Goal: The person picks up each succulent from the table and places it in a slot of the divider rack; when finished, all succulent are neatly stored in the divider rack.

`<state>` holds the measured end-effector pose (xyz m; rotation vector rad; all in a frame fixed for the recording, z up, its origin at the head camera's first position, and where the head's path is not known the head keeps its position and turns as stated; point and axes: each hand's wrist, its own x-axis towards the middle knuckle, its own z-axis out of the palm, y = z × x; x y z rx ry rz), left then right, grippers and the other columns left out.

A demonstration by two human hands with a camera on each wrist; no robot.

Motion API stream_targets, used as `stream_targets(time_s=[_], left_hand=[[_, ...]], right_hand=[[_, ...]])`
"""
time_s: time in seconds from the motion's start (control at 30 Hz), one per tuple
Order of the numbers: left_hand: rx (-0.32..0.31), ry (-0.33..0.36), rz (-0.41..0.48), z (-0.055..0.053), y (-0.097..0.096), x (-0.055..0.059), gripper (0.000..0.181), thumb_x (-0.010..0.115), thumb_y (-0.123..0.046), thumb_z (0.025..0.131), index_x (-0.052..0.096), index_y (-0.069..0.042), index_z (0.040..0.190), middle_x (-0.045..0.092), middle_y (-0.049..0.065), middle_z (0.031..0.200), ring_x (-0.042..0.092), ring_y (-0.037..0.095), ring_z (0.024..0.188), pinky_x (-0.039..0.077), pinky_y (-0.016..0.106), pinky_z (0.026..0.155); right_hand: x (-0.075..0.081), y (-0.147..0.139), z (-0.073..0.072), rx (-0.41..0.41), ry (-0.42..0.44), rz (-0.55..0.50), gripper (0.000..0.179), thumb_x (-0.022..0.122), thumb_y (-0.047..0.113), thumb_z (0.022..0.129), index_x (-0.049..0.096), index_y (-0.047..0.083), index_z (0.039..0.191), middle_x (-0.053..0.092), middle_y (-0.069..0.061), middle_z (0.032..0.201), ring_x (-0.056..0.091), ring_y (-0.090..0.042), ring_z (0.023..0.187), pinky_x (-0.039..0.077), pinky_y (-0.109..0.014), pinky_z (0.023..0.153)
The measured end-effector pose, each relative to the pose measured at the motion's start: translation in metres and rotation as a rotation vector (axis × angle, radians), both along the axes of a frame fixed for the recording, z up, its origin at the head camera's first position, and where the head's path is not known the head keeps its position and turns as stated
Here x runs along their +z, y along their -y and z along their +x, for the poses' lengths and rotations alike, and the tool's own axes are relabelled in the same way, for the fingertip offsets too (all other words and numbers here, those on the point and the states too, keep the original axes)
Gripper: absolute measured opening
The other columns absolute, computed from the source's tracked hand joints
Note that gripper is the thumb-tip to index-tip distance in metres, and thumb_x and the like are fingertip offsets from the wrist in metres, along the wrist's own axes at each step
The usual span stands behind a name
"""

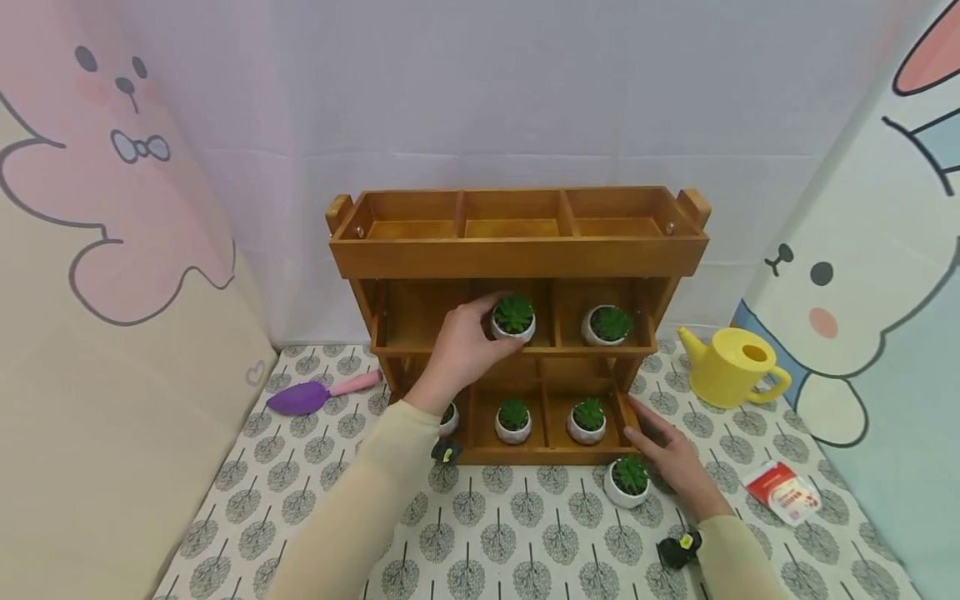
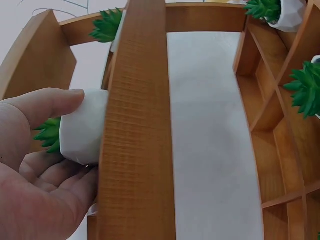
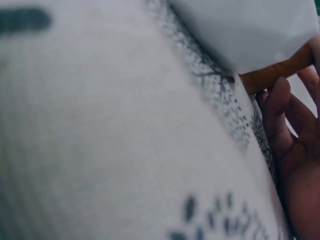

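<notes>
A three-tier wooden shelf (image 1: 517, 260) stands at the back of the table. My left hand (image 1: 468, 343) pinches the white pot (image 2: 84, 127) of a green potted succulent (image 1: 514, 315) at the middle tier's centre compartment, thumb and fingers around its sides. Another potted succulent (image 1: 607, 325) sits in the right compartment of that tier. On the bottom tier are several more, including a centre one (image 1: 513, 420) and one partly hidden by my left arm (image 1: 448, 419). My right hand (image 1: 678, 467) touches the bottom tier's right end, fingers extended, beside a potted succulent (image 1: 627, 482) on the table.
A purple trowel with a pink handle (image 1: 300, 398) lies left of the shelf. A yellow watering can (image 1: 731, 367) stands to its right, with a red and white packet (image 1: 782, 492) nearer the front. A tree-patterned cloth (image 1: 495, 533) covers the table.
</notes>
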<state>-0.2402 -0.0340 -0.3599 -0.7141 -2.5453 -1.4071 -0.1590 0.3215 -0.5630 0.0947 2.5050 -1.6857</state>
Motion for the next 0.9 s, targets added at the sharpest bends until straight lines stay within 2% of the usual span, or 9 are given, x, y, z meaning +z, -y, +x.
stream_targets(time_s=[0.13,0.27,0.47,0.7,0.9], left_hand=[[0.019,-0.020,-0.030,-0.006,-0.004,-0.004,0.056,0.085,-0.011,0.085,0.066,-0.010,0.137,0.072,0.005,0.122,0.066,0.019,0.108,0.056,0.040,0.091],[0.042,-0.031,-0.049,-0.009,-0.008,-0.003,0.054,0.082,-0.006,0.081,0.067,-0.009,0.133,0.071,0.006,0.119,0.066,0.021,0.104,0.056,0.042,0.088],[0.062,0.000,-0.074,-0.011,-0.012,-0.002,0.059,0.083,-0.002,0.078,0.065,-0.005,0.134,0.070,0.010,0.122,0.066,0.024,0.107,0.055,0.043,0.092],[0.066,0.019,-0.107,-0.014,-0.013,-0.001,0.059,0.088,-0.007,0.082,0.064,-0.004,0.136,0.068,0.012,0.127,0.064,0.028,0.115,0.053,0.045,0.099],[0.064,0.039,-0.100,-0.011,-0.014,-0.001,0.058,0.088,-0.013,0.085,0.063,-0.003,0.137,0.068,0.013,0.128,0.064,0.029,0.118,0.053,0.045,0.102]], right_hand=[[0.002,0.002,0.001,0.011,-0.007,0.001,0.072,0.062,0.050,0.104,0.030,0.032,0.166,0.020,-0.003,0.173,0.010,-0.038,0.158,0.010,-0.069,0.121],[0.002,0.002,0.002,0.016,-0.024,-0.009,0.071,0.063,0.047,0.104,0.031,0.032,0.166,0.021,-0.004,0.172,0.012,-0.039,0.158,0.010,-0.068,0.121],[0.000,0.000,0.002,0.017,-0.027,-0.009,0.070,0.063,0.048,0.104,0.032,0.034,0.165,0.021,-0.003,0.172,0.012,-0.038,0.157,0.011,-0.068,0.121],[-0.001,-0.001,0.002,0.009,-0.021,-0.004,0.070,0.062,0.049,0.104,0.032,0.034,0.165,0.022,-0.002,0.172,0.013,-0.039,0.157,0.011,-0.068,0.121],[0.002,0.001,0.002,0.010,-0.013,-0.003,0.071,0.062,0.049,0.104,0.031,0.033,0.166,0.020,-0.004,0.172,0.012,-0.039,0.157,0.010,-0.068,0.121]])
